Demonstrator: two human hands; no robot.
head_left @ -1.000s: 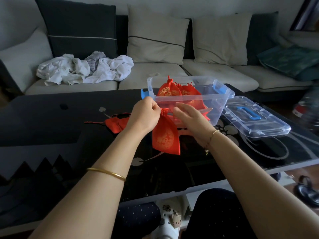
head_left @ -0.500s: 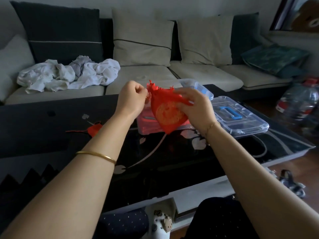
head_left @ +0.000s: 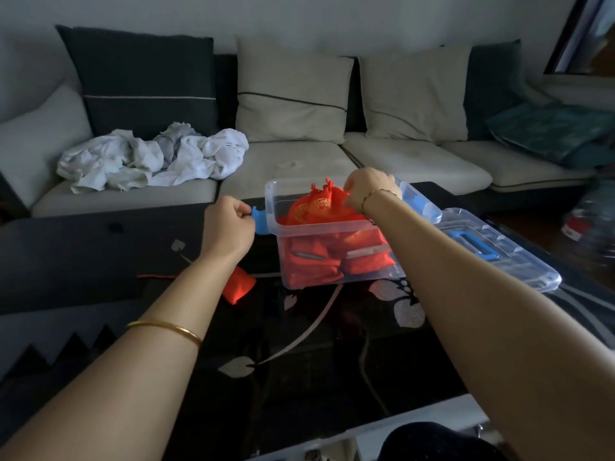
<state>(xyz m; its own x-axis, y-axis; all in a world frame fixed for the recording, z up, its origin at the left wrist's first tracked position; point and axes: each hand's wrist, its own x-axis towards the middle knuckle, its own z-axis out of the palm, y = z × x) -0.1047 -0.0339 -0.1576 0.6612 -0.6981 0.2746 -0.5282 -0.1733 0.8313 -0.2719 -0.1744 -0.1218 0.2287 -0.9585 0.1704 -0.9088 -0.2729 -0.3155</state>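
Red cloth with a gold print makes up the drawstring pouch (head_left: 316, 202), which the head view shows at the top of the clear plastic box (head_left: 271, 207). It lies on a heap of similar pouches that fills the box nearly to its rim. The right hand (head_left: 366, 191) reaches over the rim, and its curled fingers pinch the pouch's right side. The frilled neck stands up just left of that hand. The left hand (head_left: 229, 224) is clenched just beside the box's blue latch (head_left: 259, 222) with nothing seen in it. Whether the thumb touches the latch cannot be told.

The pouch looks light, soft and limp, so it would likely sag and fold under any grip, and the smooth cloth may slip. The bunched neck below the frill seems the surest place to take hold. One more pouch (head_left: 238, 289) lies loose on the table, partly hidden by the left forearm, with a red cord trailing off to its left.

The table (head_left: 100, 261) is glossy black glass with pale leaf patterns. The lid (head_left: 519, 271), clear with a blue handle, lies flat just right of the box. Behind the table runs a pale sofa (head_left: 293, 164) with dark and cream cushions. A crumpled white heap of laundry (head_left: 149, 158) sits on its left seat. The room is dim.
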